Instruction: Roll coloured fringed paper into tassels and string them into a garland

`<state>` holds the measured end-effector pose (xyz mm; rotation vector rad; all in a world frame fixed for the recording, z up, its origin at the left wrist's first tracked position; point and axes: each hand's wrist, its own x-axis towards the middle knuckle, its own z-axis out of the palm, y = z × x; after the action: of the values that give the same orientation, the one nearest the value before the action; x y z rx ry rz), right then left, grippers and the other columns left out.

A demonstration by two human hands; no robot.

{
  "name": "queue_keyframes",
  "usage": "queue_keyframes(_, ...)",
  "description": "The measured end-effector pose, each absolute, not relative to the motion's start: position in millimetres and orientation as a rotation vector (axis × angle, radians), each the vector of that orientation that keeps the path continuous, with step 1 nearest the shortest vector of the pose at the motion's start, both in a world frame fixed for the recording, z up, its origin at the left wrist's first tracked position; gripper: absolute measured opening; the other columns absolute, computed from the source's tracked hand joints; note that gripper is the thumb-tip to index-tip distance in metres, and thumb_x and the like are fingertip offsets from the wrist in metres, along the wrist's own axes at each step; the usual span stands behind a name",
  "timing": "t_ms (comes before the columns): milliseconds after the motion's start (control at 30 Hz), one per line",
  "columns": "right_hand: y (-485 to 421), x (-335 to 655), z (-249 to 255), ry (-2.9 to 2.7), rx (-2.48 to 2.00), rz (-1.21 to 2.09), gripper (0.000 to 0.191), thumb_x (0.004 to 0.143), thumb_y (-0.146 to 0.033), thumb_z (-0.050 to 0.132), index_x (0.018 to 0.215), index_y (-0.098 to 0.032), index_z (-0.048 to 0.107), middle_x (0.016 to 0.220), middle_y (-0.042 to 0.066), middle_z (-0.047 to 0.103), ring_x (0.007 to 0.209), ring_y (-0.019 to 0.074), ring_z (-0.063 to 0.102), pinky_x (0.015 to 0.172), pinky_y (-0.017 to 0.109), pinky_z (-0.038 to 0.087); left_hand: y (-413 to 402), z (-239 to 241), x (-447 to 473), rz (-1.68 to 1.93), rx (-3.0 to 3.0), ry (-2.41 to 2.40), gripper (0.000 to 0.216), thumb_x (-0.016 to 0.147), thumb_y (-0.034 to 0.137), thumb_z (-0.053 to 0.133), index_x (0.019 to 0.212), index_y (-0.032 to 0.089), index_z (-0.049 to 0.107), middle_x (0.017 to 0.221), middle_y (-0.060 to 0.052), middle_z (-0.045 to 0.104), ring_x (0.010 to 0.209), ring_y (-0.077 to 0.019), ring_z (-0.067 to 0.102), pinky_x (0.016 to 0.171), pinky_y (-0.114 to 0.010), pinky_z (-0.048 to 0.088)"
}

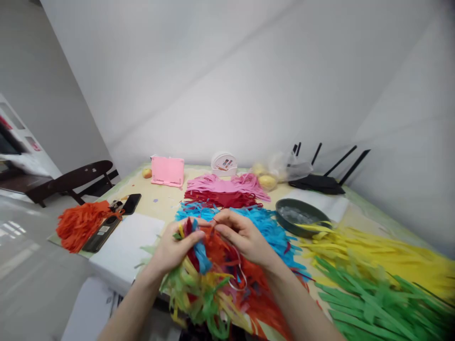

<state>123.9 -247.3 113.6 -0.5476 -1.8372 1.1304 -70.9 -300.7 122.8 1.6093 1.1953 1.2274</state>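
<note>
My left hand (176, 246) is closed around a bunch of fringed paper strips (202, 260) in blue, dark red, yellow and green, whose loose ends hang over the table's front edge. Close beside it, my right hand (245, 237) pinches the twisted end of an orange paper tassel (216, 251) between thumb and fingers. A thin white ribbon (243, 279) loops down below my right hand. Behind both hands lie blue fringed paper (259, 218), dark red fringe (223, 198) and pink fringe (213, 182). More orange fringe spreads beneath my right forearm.
Yellow fringe (384, 255) and green fringe (387, 303) cover the right side. A dark bowl (320, 227) holds clear bits, near a black router (316, 183). To the left are an orange fringe pile (81, 225), a phone (132, 203), a white box (124, 241) and a pink stand (168, 170).
</note>
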Motion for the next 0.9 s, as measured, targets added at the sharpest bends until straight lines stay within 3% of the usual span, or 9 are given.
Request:
queue_keyframes(133,-257.4,118.3,113.7,-1.784,-0.495,1.125,0.021,0.09,-0.038,0.054,0.086,-0.019,0.061,0.069,-0.001,0.057,0.058,0.0115,0.05,0.056,0.023,0.04,-299.6,115.0,-50.7,1.156,1.316,0.953,0.026,0.072,0.039,0.074,0.08,0.015,0.073,0.075,-0.003,0.07,0.069,-0.0175,0.062,0.069,-0.026,0.048)
queue_keyframes(300,-272.5,124.8,103.7,-1.625,-0.779,0.941,0.018,0.092,-0.034,0.053,0.102,-0.02,0.058,0.056,-0.006,0.046,0.049,0.0107,0.043,0.05,0.022,0.035,-297.8,106.1,-52.0,1.303,1.195,1.075,0.026,0.068,0.038,0.079,0.08,0.016,0.071,0.07,0.0,0.067,0.066,-0.0142,0.059,0.067,-0.023,0.047)
queue_keyframes(500,-295.0,124.8,102.1,-1.72,-0.912,0.803,0.02,0.092,-0.031,0.051,0.078,-0.019,0.059,0.053,-0.005,0.043,0.045,0.0101,0.037,0.044,0.023,0.027,-300.0,100.1,-51.2,1.42,1.297,1.275,0.023,0.074,0.035,0.073,0.089,0.018,0.073,0.087,-0.003,0.072,0.08,-0.0186,0.064,0.076,-0.026,0.048)
queue_keyframes(600,-298.5,122.0,103.5,-1.734,-0.935,0.824,0.023,0.091,-0.031,0.049,0.074,-0.019,0.058,0.049,-0.007,0.033,0.043,0.0091,0.03,0.042,0.022,0.023,-302.0,101.2,-48.0,1.45,1.35,1.314,0.02,0.075,0.033,0.073,0.088,0.019,0.074,0.089,-0.004,0.074,0.084,-0.0213,0.066,0.079,-0.027,0.049)
queue_keyframes(900,-296.5,123.2,104.3,-1.715,-0.968,0.883,0.026,0.091,-0.033,0.049,0.071,-0.018,0.055,0.049,-0.008,0.031,0.044,0.0085,0.028,0.043,0.022,0.023,-305.7,102.2,-42.6,1.451,1.422,1.373,0.018,0.076,0.032,0.071,0.088,0.018,0.075,0.089,-0.005,0.074,0.084,-0.022,0.066,0.08,-0.029,0.049)
